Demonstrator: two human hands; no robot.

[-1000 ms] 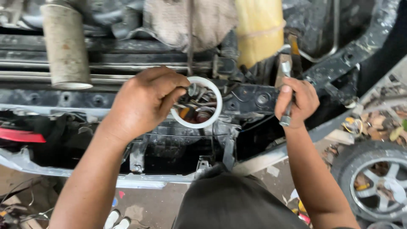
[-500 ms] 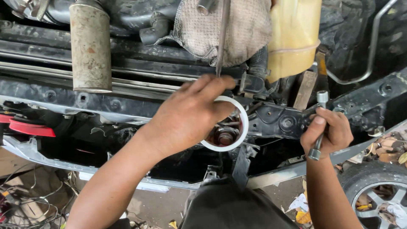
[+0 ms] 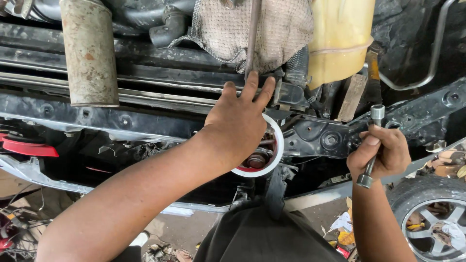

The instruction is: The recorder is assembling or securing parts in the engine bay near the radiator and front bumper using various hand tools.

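While the person leans over the black car frame [image 3: 121, 119], the scene reads so:
Left hand [image 3: 242, 121]: fingers spread flat, gripping nothing, palm over the white-rimmed bowl [image 3: 272, 155]
Bowl: on the frame's middle, small metal parts and red inside
Right hand [image 3: 383, 153]: fist wrapped round a metal socket wrench [image 3: 371, 145], to the right of the bowl
Wrench: nearly upright, both ends showing
Rusty cylinder [image 3: 90, 53]: above the frame, far left of the bowl
Yellowish tank [image 3: 340, 39]: above right of the bowl
Wheel [image 3: 432, 223]: below the right hand

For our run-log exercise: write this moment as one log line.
left hand: over white-rimmed bowl | right hand: grip on socket wrench | site: black car frame
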